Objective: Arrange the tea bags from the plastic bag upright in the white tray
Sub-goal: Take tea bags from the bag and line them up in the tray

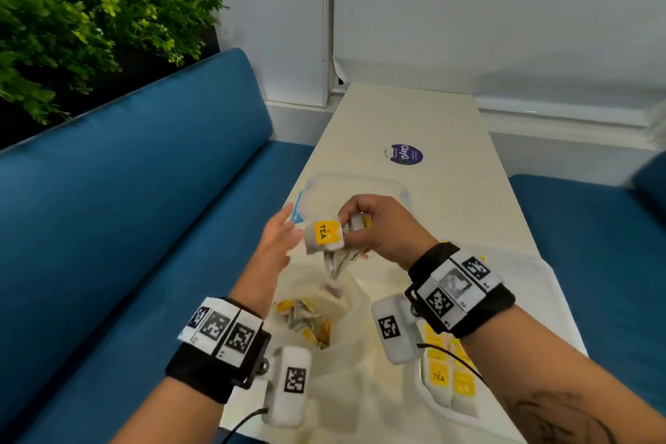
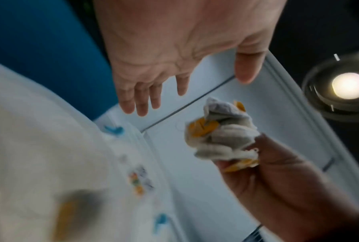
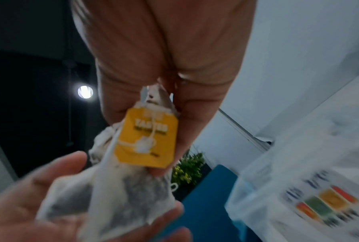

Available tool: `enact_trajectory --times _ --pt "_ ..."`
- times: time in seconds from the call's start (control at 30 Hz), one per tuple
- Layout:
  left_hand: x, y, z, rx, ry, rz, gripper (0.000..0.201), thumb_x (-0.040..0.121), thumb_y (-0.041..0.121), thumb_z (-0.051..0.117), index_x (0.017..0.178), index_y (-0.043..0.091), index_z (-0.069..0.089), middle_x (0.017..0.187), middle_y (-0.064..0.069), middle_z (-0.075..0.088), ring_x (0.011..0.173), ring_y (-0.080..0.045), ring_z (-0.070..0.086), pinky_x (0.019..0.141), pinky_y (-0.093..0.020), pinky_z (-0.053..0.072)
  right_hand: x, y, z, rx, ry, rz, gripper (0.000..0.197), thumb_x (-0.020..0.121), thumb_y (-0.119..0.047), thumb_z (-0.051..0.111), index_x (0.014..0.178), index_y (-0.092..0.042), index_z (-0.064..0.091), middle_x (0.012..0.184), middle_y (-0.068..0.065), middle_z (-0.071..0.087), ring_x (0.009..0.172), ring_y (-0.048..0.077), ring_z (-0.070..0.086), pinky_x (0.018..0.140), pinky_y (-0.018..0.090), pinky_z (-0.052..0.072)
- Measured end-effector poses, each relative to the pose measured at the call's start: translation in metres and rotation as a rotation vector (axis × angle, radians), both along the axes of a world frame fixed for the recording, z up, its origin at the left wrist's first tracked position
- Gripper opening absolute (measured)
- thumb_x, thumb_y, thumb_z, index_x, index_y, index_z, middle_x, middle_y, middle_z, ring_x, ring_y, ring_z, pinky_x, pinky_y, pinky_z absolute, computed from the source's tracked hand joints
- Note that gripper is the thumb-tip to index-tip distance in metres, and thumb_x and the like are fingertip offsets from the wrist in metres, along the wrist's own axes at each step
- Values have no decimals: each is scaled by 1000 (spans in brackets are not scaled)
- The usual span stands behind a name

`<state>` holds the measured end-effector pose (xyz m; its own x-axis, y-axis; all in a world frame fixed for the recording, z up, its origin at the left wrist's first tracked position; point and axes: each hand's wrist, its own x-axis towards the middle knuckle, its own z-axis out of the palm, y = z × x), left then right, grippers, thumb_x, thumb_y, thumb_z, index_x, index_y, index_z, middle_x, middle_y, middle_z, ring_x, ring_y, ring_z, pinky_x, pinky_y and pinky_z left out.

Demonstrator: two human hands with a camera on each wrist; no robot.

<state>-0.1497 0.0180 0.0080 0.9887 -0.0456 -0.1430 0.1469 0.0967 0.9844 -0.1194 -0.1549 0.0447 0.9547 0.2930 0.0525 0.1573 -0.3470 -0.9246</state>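
My right hand (image 1: 351, 223) grips a bunch of tea bags (image 1: 324, 236) with yellow tags, lifted above the table; in the right wrist view a tag (image 3: 147, 139) and a paper sachet (image 3: 133, 188) hang from its fingers. My left hand (image 1: 284, 227) is open with straight fingers right beside the bunch (image 2: 222, 131); I cannot tell whether it touches it. Below lies the clear plastic bag (image 1: 317, 321) with several tea bags inside. The white tray (image 1: 422, 371) sits at the lower right, partly hidden by my right wrist, with tea bags (image 1: 439, 377) standing in it.
The narrow white table (image 1: 450, 126) runs away from me, with a purple round sticker (image 1: 406, 154) further along it. Blue bench seats (image 1: 144, 191) flank it on both sides. Green plants (image 1: 72, 29) stand behind the left bench, and a white wall closes the far end.
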Motion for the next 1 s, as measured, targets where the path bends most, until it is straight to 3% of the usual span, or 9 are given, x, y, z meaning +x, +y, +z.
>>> enact_trajectory --times 0.07,0.13,0.33,0.47,0.57,0.63,0.77,0.83,1.0 --pt "3 -18 10 -219 111 0 43 84 62 43 120 40 53 132 -2 54 112 -20 52 101 -41 36 -3 -9 22 85 -14 -21 29 70 2 76 67 -19 57 66 -2 54 55 7 50 52 22 45" --pt "4 -39 10 -385 219 -69 64 81 75 27 117 34 60 124 -8 59 108 -30 55 97 -47 39 -9 -20 40 159 -11 -20 28 71 4 75 69 -17 57 66 -1 55 53 7 54 52 24 48" --pt "-2 -105 -1 -888 361 -281 91 61 80 44 122 14 57 113 -20 64 99 -41 63 87 -59 46 -27 -56 34 -28 -112 -139 23 71 0 75 72 -16 58 62 -7 49 50 1 44 50 16 41" --pt "2 -138 -3 -847 377 -241 71 69 61 54 124 16 57 110 -11 69 90 -27 69 73 -46 58 -42 -83 4 -383 -255 -227 14 74 -5 65 86 -12 62 80 -8 45 76 10 46 62 12 35" --pt "-1 -165 -7 -729 448 -239 35 73 40 60 97 15 65 80 -5 70 67 -15 69 54 -26 56 -52 -96 -13 -456 -187 -230 24 78 -2 57 100 -12 53 95 -3 45 87 18 50 76 26 45" --pt "-4 -182 -10 -725 491 -235 20 83 30 57 95 15 64 75 -3 69 62 -13 68 49 -20 53 -59 -107 -16 -321 -94 -240 37 76 2 56 105 -19 45 101 0 48 88 17 54 77 32 50" --pt "-5 -202 -17 -770 582 -283 14 81 18 59 88 8 65 68 -7 68 55 -14 66 49 -19 52 -66 -138 -15 -35 24 -227 68 74 10 60 118 -36 34 115 -4 44 84 0 54 67 11 48" --pt "-4 -208 -19 -860 621 -293 18 79 16 57 89 4 67 74 -10 69 61 -18 67 55 -22 55 -66 -152 -17 34 17 -277 70 73 11 61 113 -41 37 115 -8 46 92 -1 53 72 13 50" --pt "1 -211 -22 -863 717 -349 23 77 15 53 83 5 73 81 -13 69 62 -26 68 29 -13 38 -64 -175 -25 256 74 -425 55 74 17 55 102 -30 54 102 -1 56 85 10 55 72 20 49"
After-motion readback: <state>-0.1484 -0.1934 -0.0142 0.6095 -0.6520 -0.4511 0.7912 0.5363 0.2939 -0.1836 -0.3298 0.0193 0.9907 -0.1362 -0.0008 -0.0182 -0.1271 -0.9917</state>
